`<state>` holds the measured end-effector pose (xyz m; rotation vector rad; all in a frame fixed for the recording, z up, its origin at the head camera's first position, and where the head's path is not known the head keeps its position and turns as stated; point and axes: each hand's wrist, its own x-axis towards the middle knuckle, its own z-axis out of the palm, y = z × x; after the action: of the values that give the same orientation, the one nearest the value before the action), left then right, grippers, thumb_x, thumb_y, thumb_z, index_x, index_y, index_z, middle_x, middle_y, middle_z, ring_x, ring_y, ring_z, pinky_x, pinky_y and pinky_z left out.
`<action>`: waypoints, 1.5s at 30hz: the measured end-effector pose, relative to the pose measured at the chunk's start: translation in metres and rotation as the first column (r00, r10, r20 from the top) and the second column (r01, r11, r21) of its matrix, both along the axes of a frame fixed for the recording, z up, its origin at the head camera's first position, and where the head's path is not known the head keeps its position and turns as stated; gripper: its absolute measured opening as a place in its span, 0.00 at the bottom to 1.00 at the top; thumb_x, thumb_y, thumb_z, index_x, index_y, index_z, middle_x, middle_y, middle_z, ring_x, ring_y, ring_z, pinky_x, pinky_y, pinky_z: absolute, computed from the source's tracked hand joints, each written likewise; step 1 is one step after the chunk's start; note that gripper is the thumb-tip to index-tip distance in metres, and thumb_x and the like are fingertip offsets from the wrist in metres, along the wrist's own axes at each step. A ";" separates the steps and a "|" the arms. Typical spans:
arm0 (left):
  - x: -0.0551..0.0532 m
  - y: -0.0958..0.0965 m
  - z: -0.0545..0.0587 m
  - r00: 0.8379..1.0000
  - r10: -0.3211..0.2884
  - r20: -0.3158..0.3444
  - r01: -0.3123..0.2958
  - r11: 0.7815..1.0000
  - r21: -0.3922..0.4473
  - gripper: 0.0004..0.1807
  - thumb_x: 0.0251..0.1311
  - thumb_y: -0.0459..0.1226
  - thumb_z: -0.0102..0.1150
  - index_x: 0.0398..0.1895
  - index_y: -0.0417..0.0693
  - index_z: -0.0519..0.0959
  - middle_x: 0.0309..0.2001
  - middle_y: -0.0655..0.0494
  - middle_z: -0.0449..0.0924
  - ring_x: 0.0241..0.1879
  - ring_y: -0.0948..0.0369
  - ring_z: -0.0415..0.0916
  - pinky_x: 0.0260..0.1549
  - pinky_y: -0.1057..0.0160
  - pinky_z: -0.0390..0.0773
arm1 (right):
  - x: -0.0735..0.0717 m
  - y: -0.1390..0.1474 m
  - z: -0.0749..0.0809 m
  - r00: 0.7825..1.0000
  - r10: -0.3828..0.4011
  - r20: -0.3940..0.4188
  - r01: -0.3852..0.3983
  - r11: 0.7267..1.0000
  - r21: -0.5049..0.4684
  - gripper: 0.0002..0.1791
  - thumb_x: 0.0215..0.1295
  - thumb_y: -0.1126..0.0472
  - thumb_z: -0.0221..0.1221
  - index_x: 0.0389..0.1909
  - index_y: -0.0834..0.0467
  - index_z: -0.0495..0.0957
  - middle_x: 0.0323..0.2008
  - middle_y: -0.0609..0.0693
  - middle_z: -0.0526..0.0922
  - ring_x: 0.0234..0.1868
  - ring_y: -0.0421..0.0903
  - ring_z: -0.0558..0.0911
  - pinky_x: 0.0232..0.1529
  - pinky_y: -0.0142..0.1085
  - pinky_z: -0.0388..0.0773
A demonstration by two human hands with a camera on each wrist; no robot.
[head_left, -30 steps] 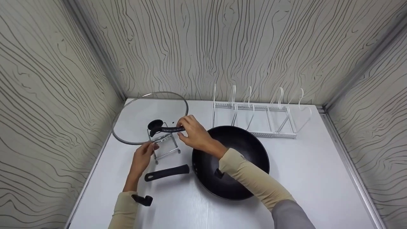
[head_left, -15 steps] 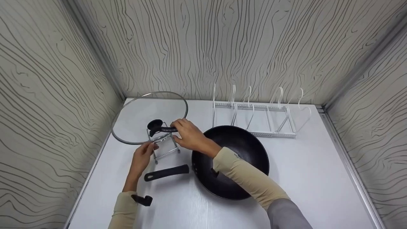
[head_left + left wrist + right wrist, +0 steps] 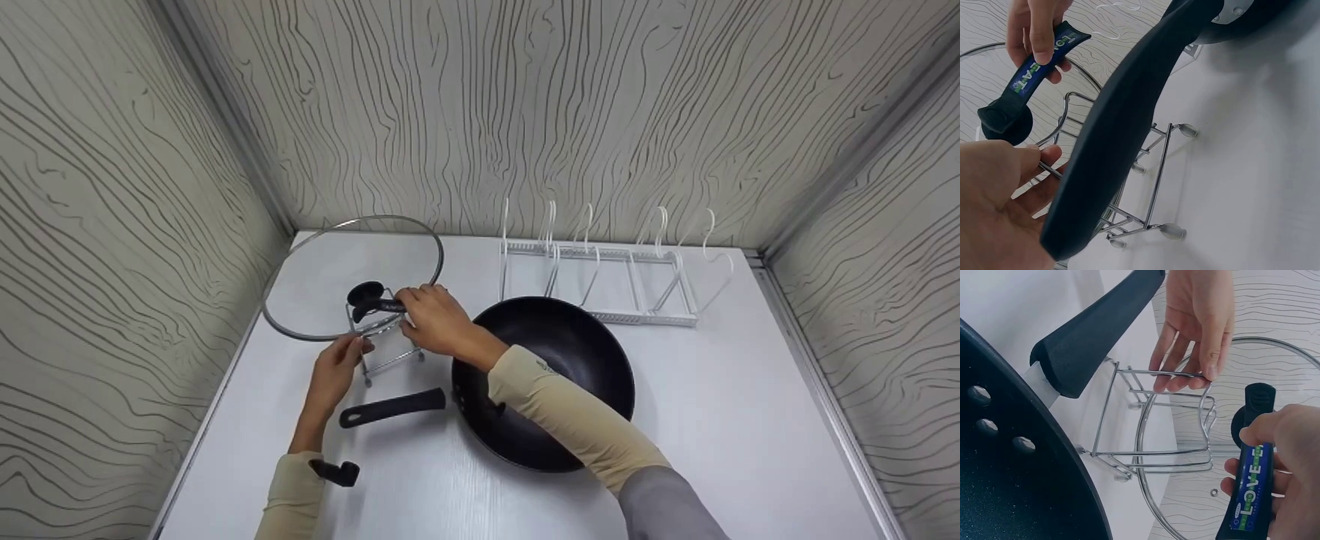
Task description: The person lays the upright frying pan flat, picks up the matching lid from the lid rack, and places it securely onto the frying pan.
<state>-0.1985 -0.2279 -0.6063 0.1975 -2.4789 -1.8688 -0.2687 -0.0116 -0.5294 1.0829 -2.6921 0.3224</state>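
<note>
A clear glass lid with a metal rim (image 3: pixel 391 217) leans in a small chrome wire stand (image 3: pixel 1159 169) at the left of the table. From a round black base on the lid juts a black handle (image 3: pixel 1251 478) with a blue "LOVE" label. My right hand (image 3: pixel 441 322) holds this handle between thumb and fingers. With thumb and fingertips, my left hand (image 3: pixel 335 373) pinches a top wire of the stand, as both wrist views show. Nearer to me lies the black handle (image 3: pixel 394 407) of a wok, passing close in front of the left hand.
The black wok (image 3: pixel 547 442) sits right of the stand, under my right forearm. Behind it a white wire rack (image 3: pixel 645 318) with upright hooks stands near the back wall. Patterned walls enclose the white table (image 3: pixel 720 420) at the back and sides.
My right hand has slid left along the lid handle, toward its round base. The left hand, lid, stand and wok look the same.
</note>
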 end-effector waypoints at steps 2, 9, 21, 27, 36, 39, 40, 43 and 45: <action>0.000 0.000 0.000 1.000 0.002 -0.002 -0.002 1.000 0.001 0.20 0.85 0.41 0.49 0.64 0.34 0.79 0.58 0.36 0.85 0.64 0.43 0.82 0.70 0.48 0.78 | 0.000 -0.002 -0.001 1.000 -0.014 -0.021 0.014 1.000 0.019 0.18 0.73 0.53 0.65 0.58 0.57 0.79 0.52 0.50 0.89 0.50 0.51 0.87 0.54 0.44 0.79; -0.002 -0.001 -0.003 1.000 0.013 0.011 -0.013 1.000 -0.004 0.18 0.84 0.41 0.49 0.61 0.37 0.80 0.58 0.38 0.85 0.63 0.45 0.83 0.69 0.50 0.78 | 0.001 -0.007 -0.004 0.992 -0.048 -0.115 0.052 0.998 0.034 0.16 0.71 0.54 0.66 0.53 0.56 0.81 0.46 0.49 0.90 0.44 0.51 0.88 0.48 0.43 0.80; -0.002 -0.002 -0.006 1.000 0.010 0.010 -0.010 1.000 -0.012 0.17 0.84 0.40 0.49 0.60 0.39 0.81 0.57 0.40 0.86 0.63 0.47 0.83 0.69 0.52 0.79 | -0.003 -0.015 -0.011 0.974 -0.088 -0.207 0.097 0.995 0.034 0.11 0.70 0.51 0.68 0.43 0.54 0.82 0.36 0.48 0.90 0.36 0.49 0.89 0.40 0.42 0.81; -0.003 -0.003 -0.006 1.000 0.010 0.027 -0.009 0.999 -0.031 0.18 0.85 0.42 0.48 0.62 0.40 0.80 0.58 0.41 0.86 0.64 0.47 0.83 0.70 0.51 0.78 | -0.006 -0.016 -0.011 0.973 -0.095 -0.212 0.104 0.994 0.033 0.15 0.72 0.46 0.68 0.41 0.54 0.83 0.35 0.48 0.91 0.34 0.48 0.90 0.36 0.43 0.84; -0.003 -0.002 -0.005 0.999 0.007 0.039 -0.006 1.000 -0.029 0.17 0.85 0.43 0.47 0.59 0.41 0.81 0.57 0.41 0.86 0.64 0.47 0.82 0.71 0.51 0.77 | -0.007 -0.018 -0.016 0.972 -0.115 -0.206 0.124 0.992 0.029 0.16 0.73 0.44 0.66 0.43 0.53 0.84 0.36 0.47 0.91 0.35 0.48 0.90 0.38 0.42 0.83; -0.002 -0.002 -0.005 0.999 0.004 0.032 -0.003 1.000 -0.028 0.17 0.85 0.43 0.48 0.58 0.41 0.81 0.57 0.41 0.86 0.64 0.47 0.82 0.71 0.51 0.77 | -0.007 -0.019 -0.017 0.972 -0.126 -0.197 0.133 0.991 0.022 0.14 0.72 0.45 0.67 0.43 0.53 0.84 0.35 0.47 0.91 0.35 0.47 0.90 0.38 0.42 0.83; -0.002 -0.002 -0.005 0.999 0.003 0.032 -0.002 1.000 -0.029 0.17 0.85 0.43 0.48 0.58 0.41 0.81 0.57 0.42 0.86 0.64 0.47 0.82 0.71 0.51 0.77 | -0.007 -0.019 -0.018 0.973 -0.129 -0.191 0.135 0.991 0.020 0.14 0.71 0.46 0.67 0.43 0.53 0.84 0.35 0.47 0.91 0.35 0.48 0.89 0.37 0.42 0.82; -0.002 -0.002 -0.006 1.000 0.002 0.031 -0.001 0.999 -0.032 0.17 0.85 0.43 0.48 0.58 0.42 0.81 0.57 0.42 0.86 0.63 0.47 0.82 0.70 0.51 0.78 | -0.007 -0.020 -0.018 0.976 -0.135 -0.169 0.139 0.990 0.011 0.13 0.70 0.47 0.68 0.42 0.52 0.84 0.35 0.47 0.91 0.34 0.48 0.89 0.37 0.42 0.82; -0.001 -0.002 -0.006 0.999 0.004 0.033 -0.003 0.999 -0.039 0.17 0.85 0.43 0.48 0.58 0.42 0.81 0.57 0.42 0.86 0.63 0.47 0.83 0.70 0.51 0.78 | -0.006 -0.021 -0.019 0.978 -0.137 -0.154 0.139 0.990 -0.001 0.12 0.70 0.47 0.68 0.41 0.52 0.84 0.34 0.47 0.91 0.34 0.49 0.89 0.37 0.42 0.81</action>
<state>-0.1999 -0.2297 -0.6122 0.2329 -2.5316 -1.8296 -0.2752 -0.0324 -0.5482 0.8784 -2.6158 0.1926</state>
